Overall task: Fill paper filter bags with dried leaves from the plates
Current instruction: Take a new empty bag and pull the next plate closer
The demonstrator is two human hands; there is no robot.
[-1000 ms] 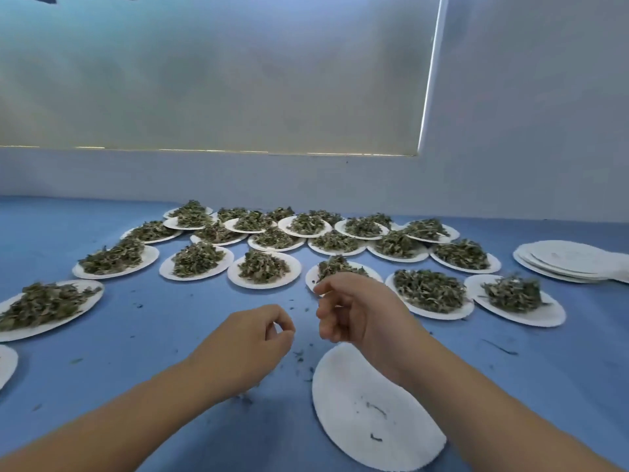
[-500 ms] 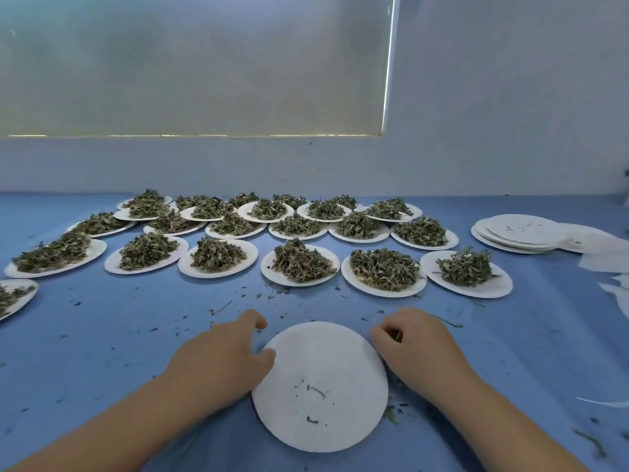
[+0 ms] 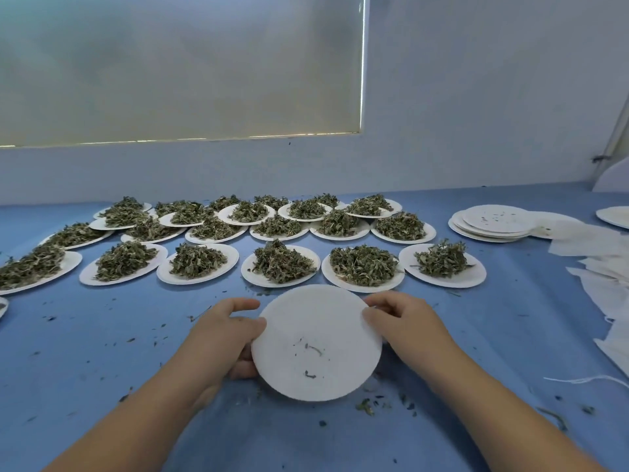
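Observation:
An almost bare white paper plate, with only a few leaf crumbs on it, is tilted up off the blue table between my hands. My left hand grips its left rim, thumb on top and fingers underneath. My right hand pinches its right rim. Several white plates heaped with dried green leaves stand in rows just beyond. White paper filter bags lie at the far right.
A stack of used plates sits at the back right, with another plate at the right edge. Leaf crumbs are scattered over the table. A loose white string lies at the right. A wall rises behind the table.
Both hands came down beside the nearly bare plate, took hold of its rims and lifted it, tilting it up off the table. The camera view shifted right.

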